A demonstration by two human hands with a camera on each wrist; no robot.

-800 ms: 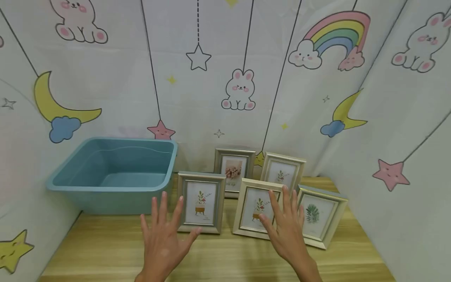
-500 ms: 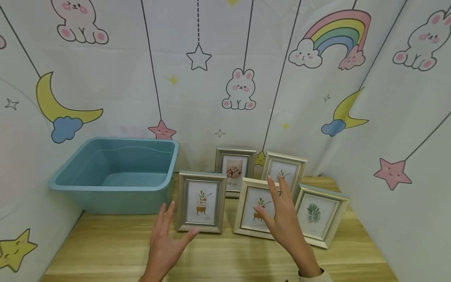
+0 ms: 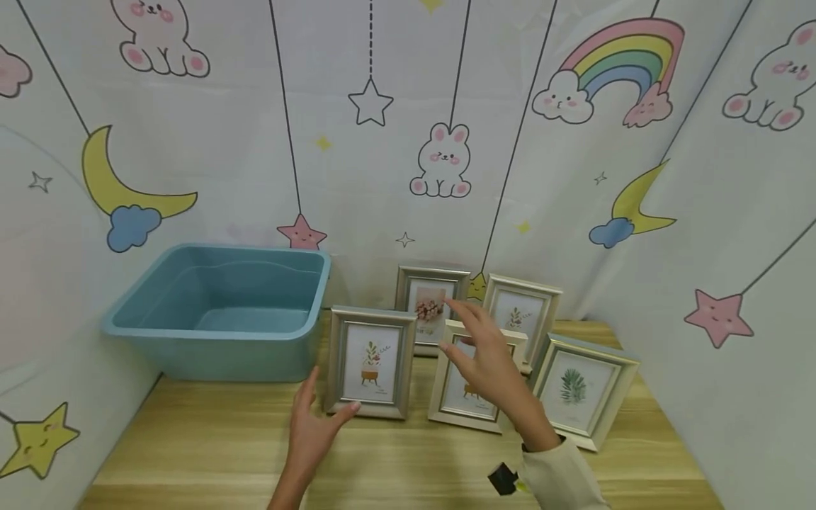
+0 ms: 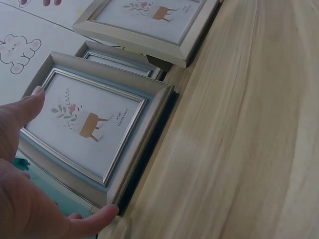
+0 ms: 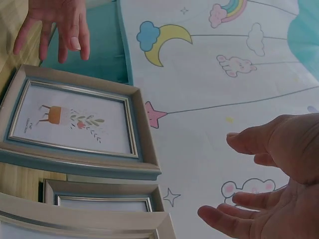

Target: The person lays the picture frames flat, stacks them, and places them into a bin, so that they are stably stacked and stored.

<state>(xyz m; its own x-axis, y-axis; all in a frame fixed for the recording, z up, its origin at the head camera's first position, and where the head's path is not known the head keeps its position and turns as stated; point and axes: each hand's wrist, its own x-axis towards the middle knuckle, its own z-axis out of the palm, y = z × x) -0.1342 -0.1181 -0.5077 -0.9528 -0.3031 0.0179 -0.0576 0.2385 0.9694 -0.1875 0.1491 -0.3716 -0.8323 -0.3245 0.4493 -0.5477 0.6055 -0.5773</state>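
A silver-grey picture frame point(image 3: 372, 365) with a potted-plant print stands upright at front left of a group. My left hand point(image 3: 312, 433) is beside its left edge, thumb extended toward the lower front. In the left wrist view, spread fingers of the left hand point(image 4: 30, 199) overlap the border of this frame point(image 4: 92, 124). My right hand point(image 3: 489, 361) is raised in front of a cream frame point(image 3: 468, 407), partly hiding its print, thumb and fingers apart. The right wrist view shows the right hand point(image 5: 294, 169) with nothing between its fingers.
Behind stand a darker silver frame point(image 3: 430, 312) with a flower print and a cream frame point(image 3: 519, 315). Another cream frame point(image 3: 576, 389), with a green leaf print, leans at right. A blue-green plastic tub point(image 3: 217, 354) is at left on the wooden table point(image 3: 210, 439), against a cartoon-printed sheet point(image 3: 357, 184).
Both hands have turned from palms-down with spread fingers to thumbs facing inward. The left moved right toward the silver-grey frame; the right moved left and up. The view shifted slightly.
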